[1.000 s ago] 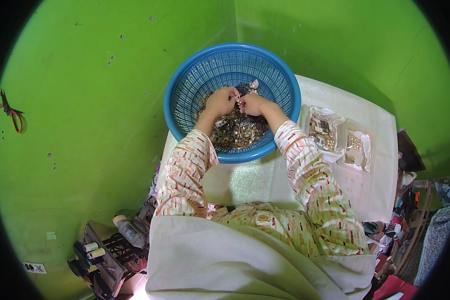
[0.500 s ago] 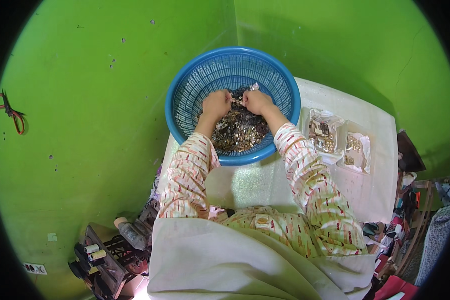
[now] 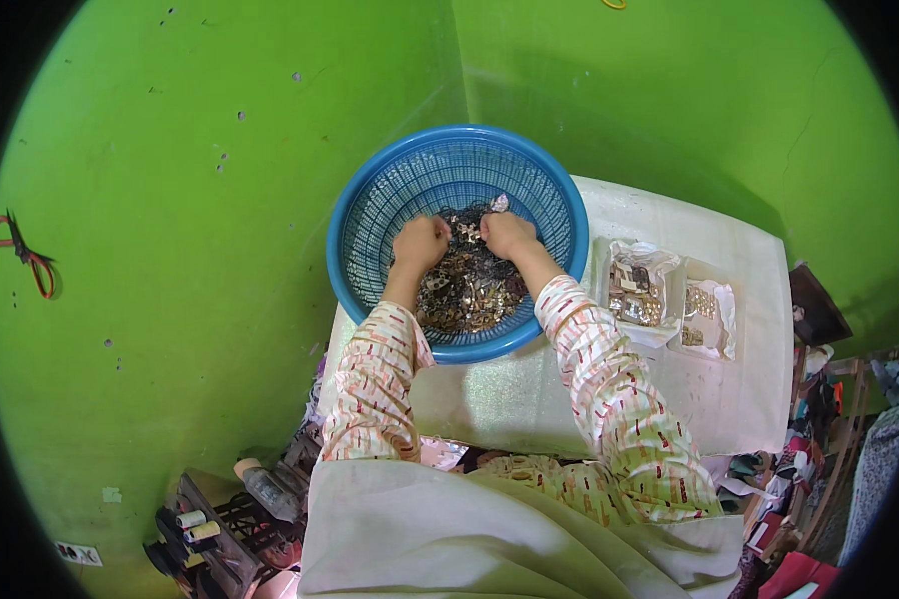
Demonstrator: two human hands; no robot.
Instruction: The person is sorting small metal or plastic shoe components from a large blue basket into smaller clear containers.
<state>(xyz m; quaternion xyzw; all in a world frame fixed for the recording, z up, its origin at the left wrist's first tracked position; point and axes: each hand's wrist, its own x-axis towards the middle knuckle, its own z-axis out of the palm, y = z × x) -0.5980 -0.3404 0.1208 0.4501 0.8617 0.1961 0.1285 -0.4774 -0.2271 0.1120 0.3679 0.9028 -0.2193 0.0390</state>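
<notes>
Two bright green walls (image 3: 220,329) meet in a corner at 12 o'clock, the person's far side; clock positions below are taken from the basket's centre. A white worktop (image 3: 509,404) stands against the corner. It carries a round blue plastic basket (image 3: 457,352) with latticed sides. A heap of small metallic and dark trimmings (image 3: 474,299) lies in the basket, and a silvery crumpled piece (image 3: 499,203) shows between 1 and 2 o'clock.

The left hand (image 3: 422,243) is near 9 o'clock and the right hand (image 3: 509,236) near 3, both inside the basket over the heap. Both have fingers curled inward; fingertips are hidden, so whether either is pinched on something cannot be told. Shiny pieces (image 3: 465,234) show between them.

Two white containers of gold-toned pieces stand side by side between 3 and 4 o'clock: the nearer container (image 3: 641,332) and the farther container (image 3: 704,353).

Assessment: the step in hand appears to be two-handed picking through the heap. The next move calls for a fine fingertip grip, pieces being small and crowded.
</notes>
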